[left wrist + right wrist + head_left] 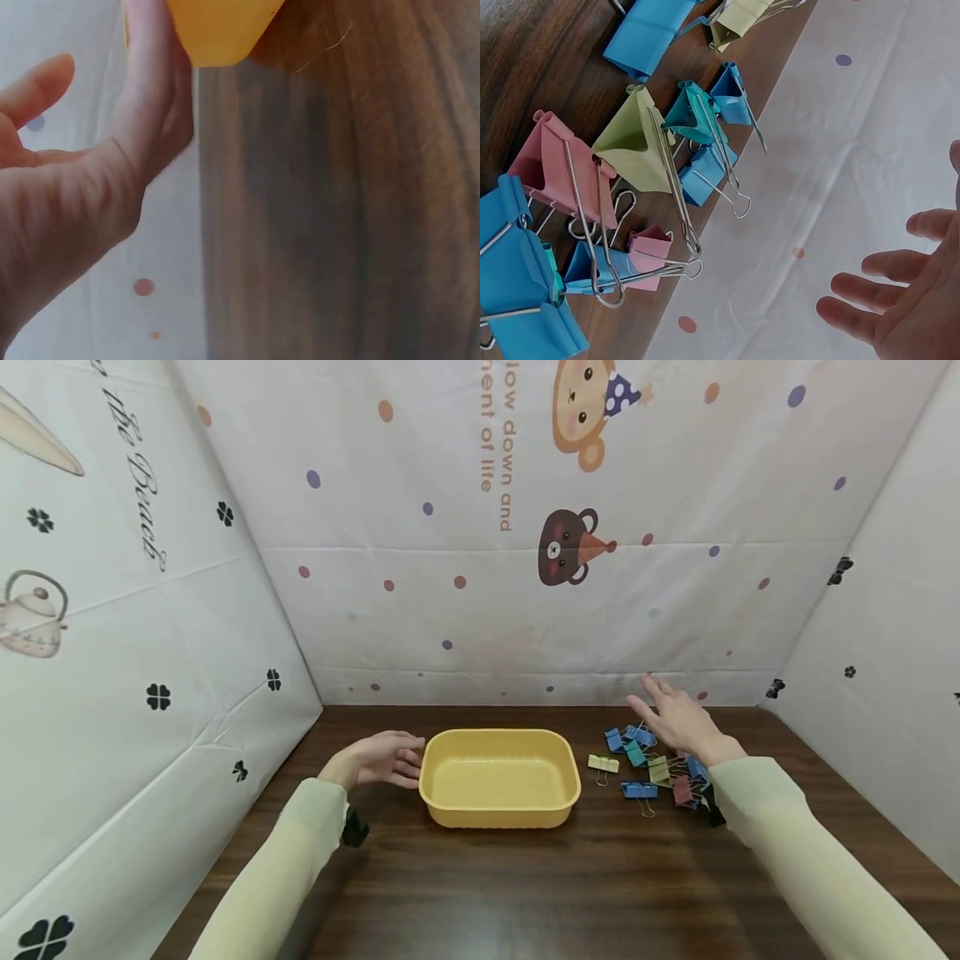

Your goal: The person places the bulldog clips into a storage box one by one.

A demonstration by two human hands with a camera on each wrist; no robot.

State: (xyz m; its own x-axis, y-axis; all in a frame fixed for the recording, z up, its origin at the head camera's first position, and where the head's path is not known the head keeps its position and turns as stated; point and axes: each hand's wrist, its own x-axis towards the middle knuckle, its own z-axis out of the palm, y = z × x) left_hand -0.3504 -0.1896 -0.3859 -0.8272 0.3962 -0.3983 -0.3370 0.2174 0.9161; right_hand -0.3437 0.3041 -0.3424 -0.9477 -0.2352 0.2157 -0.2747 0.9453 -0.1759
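A yellow plastic basin [498, 817] stands on the dark wooden table, its inside bare. My left hand [385, 758] is at the basin's left end, fingertips right at its rim; in the left wrist view the fingers lie along the yellow wall [221, 34] with the thumb held apart. My right hand [678, 720] hovers with spread fingers over the back of a pile of binder clips, holding nothing. The clips include a pink one [551, 165], a yellow-green one [641, 146], a teal one [686, 112] and several blue ones [649, 34], with wire handles sticking out.
Between basin and pile lie a light yellow clip [603, 764] and a blue clip [639, 790]. A white printed cloth wall [450, 618] rises along the back edge of the table [480, 893], with similar walls at left and right.
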